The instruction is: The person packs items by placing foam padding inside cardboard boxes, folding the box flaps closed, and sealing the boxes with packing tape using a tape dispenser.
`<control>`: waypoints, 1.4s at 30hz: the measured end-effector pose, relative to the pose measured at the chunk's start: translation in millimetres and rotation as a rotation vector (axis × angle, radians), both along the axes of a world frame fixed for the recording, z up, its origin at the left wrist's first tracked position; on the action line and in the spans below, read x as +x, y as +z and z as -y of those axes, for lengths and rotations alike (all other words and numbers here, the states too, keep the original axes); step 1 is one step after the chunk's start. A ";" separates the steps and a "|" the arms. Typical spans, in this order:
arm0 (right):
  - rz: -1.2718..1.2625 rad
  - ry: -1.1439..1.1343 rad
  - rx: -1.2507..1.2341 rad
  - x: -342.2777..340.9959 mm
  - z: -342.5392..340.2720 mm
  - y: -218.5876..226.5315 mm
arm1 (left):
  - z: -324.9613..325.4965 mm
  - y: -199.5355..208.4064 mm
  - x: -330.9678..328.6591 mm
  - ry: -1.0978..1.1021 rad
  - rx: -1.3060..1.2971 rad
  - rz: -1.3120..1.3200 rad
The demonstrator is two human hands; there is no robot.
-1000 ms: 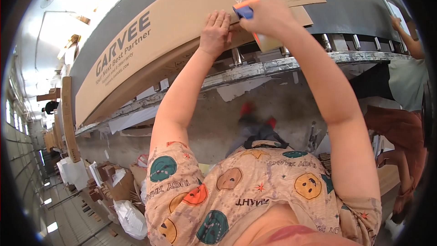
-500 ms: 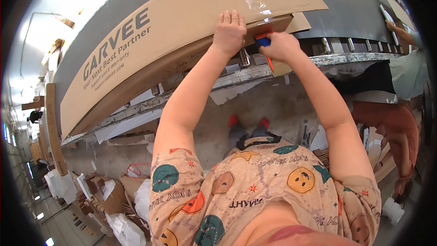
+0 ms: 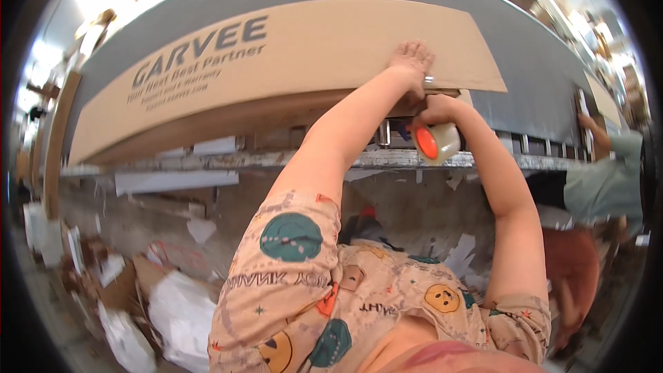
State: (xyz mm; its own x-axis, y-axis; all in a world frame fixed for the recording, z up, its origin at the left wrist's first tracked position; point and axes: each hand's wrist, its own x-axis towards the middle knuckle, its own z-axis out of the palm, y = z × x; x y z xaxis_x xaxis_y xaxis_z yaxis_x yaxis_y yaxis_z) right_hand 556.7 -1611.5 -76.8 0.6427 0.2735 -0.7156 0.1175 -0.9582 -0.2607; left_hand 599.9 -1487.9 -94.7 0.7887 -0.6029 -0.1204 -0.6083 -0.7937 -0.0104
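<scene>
A long flat cardboard box (image 3: 331, 34) with dark printing lies along a grey conveyor bench in front of me. My left hand (image 3: 412, 63) presses on its top near the right end, fingers stretched out flat and thumb over the near edge. Just below it, by the box's near side, my right hand (image 3: 442, 108) is closed around a tape dispenser (image 3: 447, 139). The dispenser has an orange-red hub and a wide roll of clear tape, facing me. A shiny bit of tape (image 3: 429, 82) shows on the box beside my left hand. The right fingertips are partly hidden.
Metal rollers (image 3: 385, 132) and a worn bench rail (image 3: 276, 161) run along the near side. Cardboard scraps and white plastic wrapping (image 3: 181, 318) lie on the floor at left. A co-worker in a pale green top (image 3: 602, 186) stands at the bench on the right; another person in rust-red is nearer.
My left hand has slid right along the box and opened flat. The right hand has turned the dispenser, so its roll now shows. The view has shifted too.
</scene>
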 end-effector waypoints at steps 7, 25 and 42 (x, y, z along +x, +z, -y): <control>-0.158 0.287 0.514 56.9 -5.3 74.2 | -152.0 -41.1 -78.4 0.228 -0.350 0.373; 1.232 0.392 0.490 167.4 -163.5 1.8 | -316.0 -36.5 -150.5 0.568 -0.122 0.636; 0.755 0.879 0.413 -29.7 -399.1 14.0 | -534.1 -58.5 -218.5 0.574 -0.366 0.866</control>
State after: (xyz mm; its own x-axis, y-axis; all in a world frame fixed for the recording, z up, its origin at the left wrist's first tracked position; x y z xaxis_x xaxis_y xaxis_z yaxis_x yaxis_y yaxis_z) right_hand 527.1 -1212.4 -62.8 0.3407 0.9402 -0.0013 0.9342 -0.3386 -0.1124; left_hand 381.4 -953.8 -153.1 0.6946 -0.0058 0.7194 -0.0479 -0.9981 0.0382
